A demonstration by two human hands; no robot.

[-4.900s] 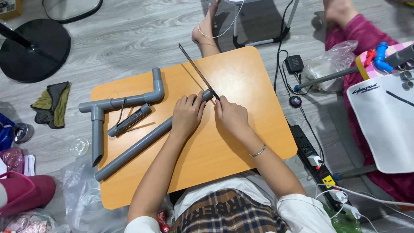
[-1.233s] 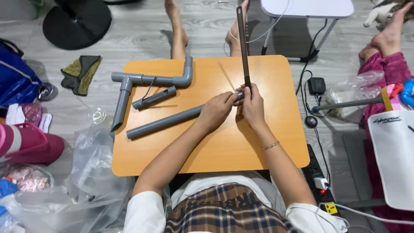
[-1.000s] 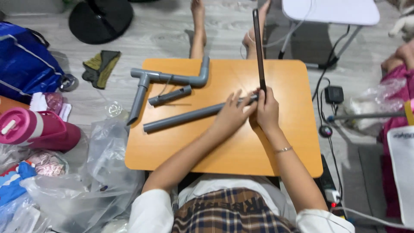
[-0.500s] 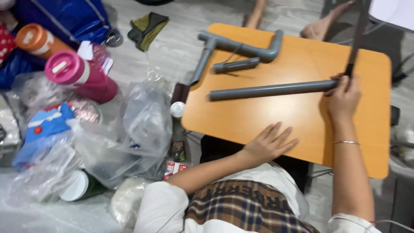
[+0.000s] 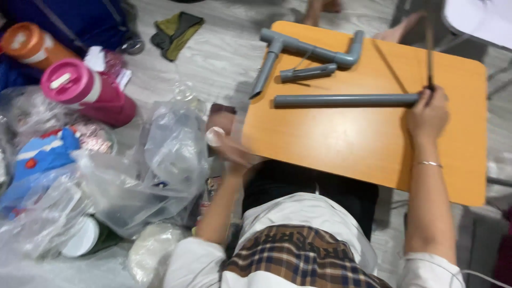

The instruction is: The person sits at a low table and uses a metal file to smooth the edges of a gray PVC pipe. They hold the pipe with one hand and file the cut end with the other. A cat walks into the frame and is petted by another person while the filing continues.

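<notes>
Holding one long grey pipe (image 5: 345, 100), right hand (image 5: 426, 113); two more pipe pieces (image 5: 308, 72).

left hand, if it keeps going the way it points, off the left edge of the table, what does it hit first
Probably the clear plastic bag on the floor. The left hand is blurred, reaching left past the table edge with a small white cap-like thing at its fingertips; the bag lies right beyond. Depth is unclear.

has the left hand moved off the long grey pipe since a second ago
Yes. The left hand has left the long grey pipe and the tabletop, and now reaches past the near-left edge of the orange table, toward the plastic bags on the floor.
</notes>
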